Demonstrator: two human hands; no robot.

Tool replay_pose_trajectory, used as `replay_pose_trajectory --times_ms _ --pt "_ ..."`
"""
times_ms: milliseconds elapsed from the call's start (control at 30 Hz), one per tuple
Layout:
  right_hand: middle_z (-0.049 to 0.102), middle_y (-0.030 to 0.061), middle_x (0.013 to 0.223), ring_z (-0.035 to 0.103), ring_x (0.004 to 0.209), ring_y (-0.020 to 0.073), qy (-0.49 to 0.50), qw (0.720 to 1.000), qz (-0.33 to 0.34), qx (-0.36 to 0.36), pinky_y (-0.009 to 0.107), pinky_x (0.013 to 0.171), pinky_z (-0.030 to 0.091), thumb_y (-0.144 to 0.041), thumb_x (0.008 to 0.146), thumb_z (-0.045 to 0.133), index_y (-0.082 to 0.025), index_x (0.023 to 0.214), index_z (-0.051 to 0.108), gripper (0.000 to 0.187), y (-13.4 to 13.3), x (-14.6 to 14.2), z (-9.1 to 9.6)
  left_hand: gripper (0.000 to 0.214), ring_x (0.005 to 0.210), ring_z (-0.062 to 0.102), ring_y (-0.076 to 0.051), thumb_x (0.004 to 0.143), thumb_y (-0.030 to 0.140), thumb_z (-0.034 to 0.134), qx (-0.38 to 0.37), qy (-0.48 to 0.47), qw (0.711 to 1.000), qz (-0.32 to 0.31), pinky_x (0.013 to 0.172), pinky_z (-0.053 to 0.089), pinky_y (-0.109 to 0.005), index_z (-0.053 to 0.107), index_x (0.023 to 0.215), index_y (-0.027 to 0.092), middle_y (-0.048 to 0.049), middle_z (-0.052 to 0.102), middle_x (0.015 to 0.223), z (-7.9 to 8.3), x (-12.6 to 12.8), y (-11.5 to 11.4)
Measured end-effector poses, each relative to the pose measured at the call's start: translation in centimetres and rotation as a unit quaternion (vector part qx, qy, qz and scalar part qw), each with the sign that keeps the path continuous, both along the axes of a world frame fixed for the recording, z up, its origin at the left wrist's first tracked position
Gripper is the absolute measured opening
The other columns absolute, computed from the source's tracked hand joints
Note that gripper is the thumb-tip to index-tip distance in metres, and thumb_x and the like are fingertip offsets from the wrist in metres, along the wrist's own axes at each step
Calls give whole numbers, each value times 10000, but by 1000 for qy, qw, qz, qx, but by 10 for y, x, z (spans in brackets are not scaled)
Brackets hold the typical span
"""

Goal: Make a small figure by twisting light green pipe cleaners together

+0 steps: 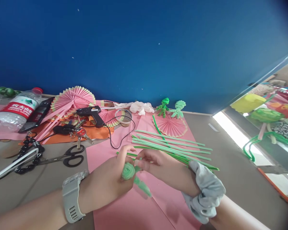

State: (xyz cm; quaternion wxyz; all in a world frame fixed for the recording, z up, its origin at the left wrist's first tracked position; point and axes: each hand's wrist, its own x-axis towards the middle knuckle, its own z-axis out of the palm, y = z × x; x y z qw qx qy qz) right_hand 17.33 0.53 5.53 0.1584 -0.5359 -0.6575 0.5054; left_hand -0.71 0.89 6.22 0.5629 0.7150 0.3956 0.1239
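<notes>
Grey table (230, 179) set against a blue wall (144, 48), craft stuff all over. Hands meet at near centre, above a pink paper sheet (124, 214). Left hand (108, 182), w/ a grey watch (72, 198) on the wrist, is closed round a green pipe-cleaner coil (128, 171), thumb & fingers pressed on it. Right hand (163, 169), grey scrunchie (206, 191) on the wrist, pinches the coil's right edge w/ its fingertips, so both hands are together on the same piece. Coil's fuzzy tail (142, 187) hangs down-right, below the hands and over the pink sheet.

Just beyond the right hand: a bunch of loose green pipe cleaners (172, 145), lying approx. parallel, fanning out to the right. Farther back, a small pink fan (170, 126) & two green pipe-cleaner figures (171, 108) near the wall. Left of the hands: scissors (67, 157), black bead chain (28, 150), keys (79, 132). Beyond those, a black glue gun (91, 112) w/ its cord, a tape roll (123, 115), a big pink fan (72, 97). Far left: water bottle (16, 110) on its side.
</notes>
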Motion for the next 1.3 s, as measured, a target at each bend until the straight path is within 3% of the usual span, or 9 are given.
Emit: replay_pose_trajectory --times_ms 100,167,300,467,633,800,933,1133,1300 --pt "594 8 785 565 647 138 -68 994 -45 76 258 565 434 -430 819 498 -195 980 531 287 -2 -1 -7 454 754 598 -175 789 127 442 52 7 998 33 623 407 -248 276 1188 267 -26 627 1026 -7 0 -1" --pt "586 3 745 538 588 126 -116 985 -53 120 248 522 402 -466 813 493 -189 965 516 316 -3 0 -10 500 876 590 -198 776 115 460 108 11 992 57 686 415 -266 256 1207 263 -44 608 1090 -14 0 -1" --pt "536 -12 597 472 510 113 -177 970 14 167 238 465 331 -468 884 349 -176 725 525 376 -4 2 -9 526 1002 541 -229 773 93 456 205 29 978 34 763 404 -312 248 1230 250 -68 594 1102 -26 -2 -2" --pt "569 -2 747 520 670 119 -107 967 87 214 243 603 400 -248 918 351 -178 793 511 215 -4 -1 -2 550 1001 532 -236 776 94 464 240 47 970 7 771 402 -333 237 1245 268 -77 571 1117 -29 -2 -4" --pt "577 24 791 541 717 139 -115 955 123 246 265 649 419 -181 908 354 -170 857 531 185 -3 2 -3 512 995 532 -220 802 148 471 205 31 977 40 782 396 -314 239 1238 281 -72 548 1148 -25 -2 -5" --pt "555 -29 641 503 531 97 -125 964 106 211 214 509 383 -183 908 370 -192 850 551 190 0 7 6 491 722 571 -170 821 353 481 79 23 993 87 636 411 -280 231 1233 260 -87 531 1151 -9 -3 0" --pt "543 -40 624 475 485 82 -121 968 90 202 200 487 366 -158 903 369 -194 853 546 188 0 6 12 446 788 540 -191 819 395 471 34 5 994 103 636 412 -276 277 1194 253 -73 543 1070 -1 -4 5" --pt "537 -43 625 431 435 80 -144 964 74 210 199 465 346 -157 891 382 -200 905 513 138 -1 4 10 324 644 448 -145 838 418 440 3 -5 992 128 607 369 -259 327 1095 255 26 500 755 -12 -2 8" --pt "594 -11 730 500 507 104 -146 957 105 226 207 473 360 -186 897 372 -199 1031 452 157 0 9 12 160 653 442 -125 887 383 366 -77 -135 980 128 656 371 -251 382 948 236 47 449 687 -20 0 11"
